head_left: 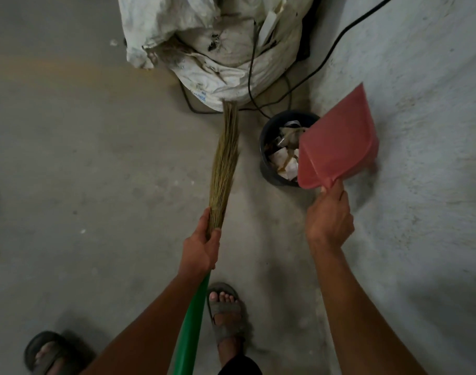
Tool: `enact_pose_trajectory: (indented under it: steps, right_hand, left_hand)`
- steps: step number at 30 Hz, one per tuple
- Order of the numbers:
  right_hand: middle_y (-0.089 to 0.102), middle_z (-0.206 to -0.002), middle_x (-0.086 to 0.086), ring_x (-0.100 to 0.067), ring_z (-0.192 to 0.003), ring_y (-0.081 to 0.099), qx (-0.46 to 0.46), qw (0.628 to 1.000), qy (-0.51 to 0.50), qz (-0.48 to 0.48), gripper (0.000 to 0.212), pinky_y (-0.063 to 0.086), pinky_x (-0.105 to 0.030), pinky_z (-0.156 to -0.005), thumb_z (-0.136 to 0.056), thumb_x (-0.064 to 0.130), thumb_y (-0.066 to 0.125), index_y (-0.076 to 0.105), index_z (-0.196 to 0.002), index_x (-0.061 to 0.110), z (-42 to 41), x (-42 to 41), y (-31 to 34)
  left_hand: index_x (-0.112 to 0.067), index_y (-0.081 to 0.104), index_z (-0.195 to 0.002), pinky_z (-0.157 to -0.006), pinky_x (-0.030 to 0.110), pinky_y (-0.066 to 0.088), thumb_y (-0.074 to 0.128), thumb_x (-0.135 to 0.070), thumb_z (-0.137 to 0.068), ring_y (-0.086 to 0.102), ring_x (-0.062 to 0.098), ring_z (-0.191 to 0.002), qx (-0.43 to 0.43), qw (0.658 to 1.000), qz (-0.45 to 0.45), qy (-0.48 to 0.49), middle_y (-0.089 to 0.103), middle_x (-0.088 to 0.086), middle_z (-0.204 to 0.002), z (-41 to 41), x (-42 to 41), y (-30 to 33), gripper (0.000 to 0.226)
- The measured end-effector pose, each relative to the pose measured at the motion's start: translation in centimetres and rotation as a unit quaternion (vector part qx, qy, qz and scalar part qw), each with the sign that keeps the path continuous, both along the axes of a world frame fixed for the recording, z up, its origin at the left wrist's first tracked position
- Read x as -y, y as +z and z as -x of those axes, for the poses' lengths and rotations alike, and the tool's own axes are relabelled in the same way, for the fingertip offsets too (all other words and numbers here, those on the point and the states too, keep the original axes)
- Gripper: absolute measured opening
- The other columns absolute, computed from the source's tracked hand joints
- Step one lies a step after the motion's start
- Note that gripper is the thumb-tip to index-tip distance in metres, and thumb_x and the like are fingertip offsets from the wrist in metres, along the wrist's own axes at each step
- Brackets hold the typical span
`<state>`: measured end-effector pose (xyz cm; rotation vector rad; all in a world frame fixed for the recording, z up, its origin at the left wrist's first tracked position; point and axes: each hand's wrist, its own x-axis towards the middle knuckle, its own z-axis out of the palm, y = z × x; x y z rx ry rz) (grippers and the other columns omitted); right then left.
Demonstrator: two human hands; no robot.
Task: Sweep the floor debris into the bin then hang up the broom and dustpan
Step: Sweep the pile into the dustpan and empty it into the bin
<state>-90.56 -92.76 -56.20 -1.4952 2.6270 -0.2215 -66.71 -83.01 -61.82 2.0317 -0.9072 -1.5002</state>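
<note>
We are gripping the broom (224, 161) with our left hand (201, 250), fingers wrapped where the straw meets the green handle, bristles pointing toward the white sack (218, 50) (blue print on it, too blurred to read). Our right hand (329, 220) is clasping the pink dustpan (339, 142), tilting over the black bin (269, 158) of scraps beside the wall (426, 104).
</note>
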Motion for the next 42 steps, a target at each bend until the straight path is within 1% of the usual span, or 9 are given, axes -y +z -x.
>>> enact_pose_trajectory:
  steps: [5,9,13,18,26,29,32,37,42]
  right_hand:
    - [0.066,-0.137,-0.018,-0.043,-0.115,0.066,0.058,0.994,-0.034,0.089,0.048,0.053,-0.051,-0.085,-0.111,0.031,0.046,0.050,-0.155,0.012,-5.5,-2.9,-0.5]
    - [0.071,-0.129,-0.020,-0.043,-0.109,0.067,0.081,0.989,-0.023,0.119,0.046,0.051,-0.047,-0.079,-0.109,0.034,0.051,0.057,-0.150,0.013,-11.1,-5.3,-1.3]
    - [0.075,-0.122,-0.016,-0.041,-0.104,0.069,0.122,0.990,0.030,0.070,0.043,0.047,-0.042,-0.074,-0.107,0.041,0.057,0.066,-0.141,0.017,-16.8,-8.2,-3.1]
    - [0.073,-0.090,-0.003,-0.029,-0.084,0.069,0.222,0.971,0.092,0.011,0.026,0.036,-0.030,-0.062,-0.107,0.037,0.060,0.074,-0.113,0.017,-24.8,-12.0,-5.1]
    - [0.079,-0.092,0.005,-0.030,-0.086,0.073,0.297,0.942,0.120,-0.102,0.048,0.055,-0.042,-0.074,-0.102,0.065,0.045,0.064,-0.104,0.021,-39.3,-16.1,-8.6]
    - [0.078,-0.088,0.011,-0.026,-0.064,0.073,0.340,0.926,0.090,-0.140,0.046,0.060,-0.040,-0.061,-0.102,0.064,0.046,0.059,-0.108,0.020,-44.5,-16.8,-9.0]
    - [0.077,-0.089,0.004,-0.019,-0.037,0.058,0.389,0.903,0.056,-0.172,0.043,0.046,-0.028,-0.039,-0.109,0.054,0.048,0.055,-0.108,0.012,-49.4,-17.8,-8.2]
    - [0.070,-0.089,-0.006,-0.013,-0.038,0.049,0.432,0.881,0.038,-0.189,0.045,0.047,-0.034,-0.041,-0.109,0.051,0.048,0.051,-0.111,0.006,-55.9,-19.3,-6.4]
    - [0.064,-0.087,-0.006,-0.011,-0.042,0.046,0.469,0.862,0.039,-0.187,0.042,0.041,-0.027,-0.042,-0.107,0.057,0.050,0.050,-0.111,0.015,-60.9,-20.3,-5.5]
  left_hand:
    - [-0.049,0.021,-0.161,-0.049,0.030,0.055,0.050,-0.036,-0.107,0.061,0.022,-0.061,-0.001,1.000,-0.004,0.017,0.068,0.011,-0.090,-3.3,-2.0,-0.1,0.062]
    - [-0.049,0.021,-0.160,-0.050,0.031,0.057,0.051,-0.038,-0.107,0.062,0.021,-0.061,-0.008,0.999,-0.035,0.019,0.068,0.012,-0.089,-6.7,-4.0,-0.6,0.062]
    - [-0.042,0.024,-0.161,-0.050,0.029,0.056,0.051,-0.036,-0.106,0.064,0.021,-0.063,-0.006,0.995,-0.095,0.035,0.068,0.011,-0.092,-11.7,-6.2,-2.1,0.062]
    - [-0.034,0.030,-0.161,-0.042,0.024,0.050,0.052,-0.029,-0.106,0.060,0.020,-0.061,-0.012,0.976,-0.148,0.159,0.064,0.009,-0.086,-20.7,-9.2,-3.9,0.060]
    - [-0.030,0.030,-0.161,-0.051,0.034,0.056,0.045,-0.035,-0.108,0.065,0.026,-0.064,0.053,0.950,-0.138,0.275,0.068,0.015,-0.097,-38.2,-14.5,-5.1,0.056]
    - [-0.035,0.028,-0.162,-0.051,0.032,0.055,0.047,-0.037,-0.106,0.065,0.024,-0.062,0.042,0.943,-0.114,0.311,0.069,0.012,-0.091,-42.4,-15.9,-3.8,0.059]
    - [-0.040,0.029,-0.160,-0.045,0.028,0.052,0.052,-0.034,-0.105,0.064,0.020,-0.056,0.029,0.945,-0.070,0.319,0.069,0.008,-0.081,-45.3,-16.8,-1.8,0.060]
    - [-0.042,0.033,-0.159,-0.044,0.028,0.051,0.055,-0.036,-0.104,0.061,0.019,-0.051,-0.017,0.960,-0.042,0.277,0.069,0.010,-0.080,-50.2,-16.9,-0.3,0.060]
    - [-0.038,0.035,-0.160,-0.043,0.026,0.050,0.055,-0.032,-0.101,0.061,0.019,-0.049,-0.035,0.967,-0.080,0.240,0.072,0.015,-0.090,-56.5,-14.7,-1.7,0.062]
